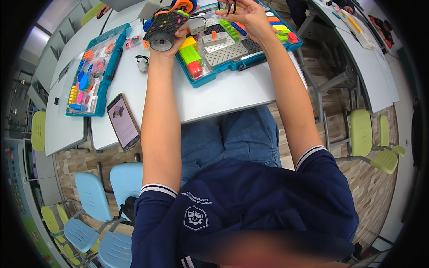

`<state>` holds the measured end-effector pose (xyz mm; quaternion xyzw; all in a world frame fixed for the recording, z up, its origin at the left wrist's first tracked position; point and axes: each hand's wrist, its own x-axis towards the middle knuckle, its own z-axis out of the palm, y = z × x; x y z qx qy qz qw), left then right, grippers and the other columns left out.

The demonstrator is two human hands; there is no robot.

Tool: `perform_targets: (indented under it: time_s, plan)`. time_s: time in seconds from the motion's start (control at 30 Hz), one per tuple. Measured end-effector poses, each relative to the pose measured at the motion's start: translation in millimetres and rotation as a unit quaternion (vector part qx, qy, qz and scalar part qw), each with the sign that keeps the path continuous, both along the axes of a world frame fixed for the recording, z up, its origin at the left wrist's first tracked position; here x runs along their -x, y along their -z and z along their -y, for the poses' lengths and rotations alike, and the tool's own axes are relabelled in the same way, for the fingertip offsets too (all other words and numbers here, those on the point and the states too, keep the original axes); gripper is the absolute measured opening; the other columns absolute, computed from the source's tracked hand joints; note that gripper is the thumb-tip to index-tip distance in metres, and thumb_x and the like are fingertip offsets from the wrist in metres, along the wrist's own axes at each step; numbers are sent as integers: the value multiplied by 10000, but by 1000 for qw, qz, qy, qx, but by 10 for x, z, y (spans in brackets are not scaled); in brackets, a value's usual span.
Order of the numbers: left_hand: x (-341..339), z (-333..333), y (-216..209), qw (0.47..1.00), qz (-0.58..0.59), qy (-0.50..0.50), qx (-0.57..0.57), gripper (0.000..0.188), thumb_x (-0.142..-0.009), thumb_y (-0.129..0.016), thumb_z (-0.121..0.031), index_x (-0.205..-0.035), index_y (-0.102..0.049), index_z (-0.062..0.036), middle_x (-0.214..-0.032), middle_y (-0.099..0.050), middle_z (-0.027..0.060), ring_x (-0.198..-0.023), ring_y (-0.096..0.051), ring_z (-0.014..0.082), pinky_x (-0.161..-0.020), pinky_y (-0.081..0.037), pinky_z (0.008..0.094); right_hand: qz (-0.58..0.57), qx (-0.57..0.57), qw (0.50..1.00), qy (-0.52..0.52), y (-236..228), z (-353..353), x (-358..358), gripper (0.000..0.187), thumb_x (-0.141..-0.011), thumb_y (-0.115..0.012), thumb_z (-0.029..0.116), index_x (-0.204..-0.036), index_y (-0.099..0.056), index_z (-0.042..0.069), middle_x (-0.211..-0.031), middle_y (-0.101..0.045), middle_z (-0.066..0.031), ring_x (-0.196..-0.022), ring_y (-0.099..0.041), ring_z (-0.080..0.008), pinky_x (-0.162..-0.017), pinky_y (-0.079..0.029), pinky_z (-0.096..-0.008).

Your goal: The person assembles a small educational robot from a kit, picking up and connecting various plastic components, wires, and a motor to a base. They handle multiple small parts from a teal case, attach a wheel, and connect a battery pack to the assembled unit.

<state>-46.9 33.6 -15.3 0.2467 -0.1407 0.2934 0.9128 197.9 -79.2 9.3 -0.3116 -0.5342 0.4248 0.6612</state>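
Observation:
My left hand [179,39] is closed around a small toy vehicle [166,27] built from dark perforated plates, with a grey-rimmed wheel and an orange-and-blue wheel. At the top edge of the view, my right hand [250,18] pinches a thin black cable [229,6] that bends in loops. Where the cable's ends go cannot be made out. Below both hands lies an uncovered teal parts case [210,79], holding grey perforated plates and green, yellow, red, orange and blue building pieces. A grey connector block [196,25] shows beside the vehicle.
Left of the vehicle lies another teal case [115,67] of small coloured parts. A lit phone [124,121] rests at the white table's [214,100] left edge. A grey piece with a cable [142,65] sits between. Blue chairs [93,196] and green chairs [360,132] stand around.

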Motion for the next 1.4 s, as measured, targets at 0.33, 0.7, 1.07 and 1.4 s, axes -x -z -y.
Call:
perform_targets:
  time_s: [0.33,0.7,1.07,1.4]
  plan:
    - [16,7,37,996,33,71,-32,736,-924,-588,-401,-1484,-394,35,-1567,-273,414,-618,-476,159,-467,-507,247,-18,-34,999,23,188,-212,-67,337,-953,-710,57,-1272,-650,-32,-1142,-704,-114,-1018,-711,-215,-829,-569,-293]
    - [25,32,21,994,29,34,-96,986,-896,-670,-460,-1558,-187,87,-1484,-396,425,-492,-497,173,-345,-448,228,141,5,974,175,215,-205,-82,165,-998,-677,159,-1098,-726,37,-989,-651,-21,-758,-589,-78,-642,-476,-245]
    - [-115,26,-23,951,-54,-304,-29,498,-978,-658,-318,-1356,-570,-5,-1389,-610,200,-1295,-587,402,-1106,-462,630,314,-163,855,378,144,-127,-58,340,-1058,-545,219,-803,-663,27,-888,-571,-95,-885,-562,-227,-801,-428,-368]
    - [-268,194,-167,929,-30,-370,-3,453,-955,-730,-260,-1346,-575,-90,-1416,-596,48,-1367,-493,255,-1193,-376,493,27,35,975,219,60,-64,-42,286,-1083,-550,257,-992,-683,21,-864,-696,-50,-753,-636,-139,-709,-513,-277]
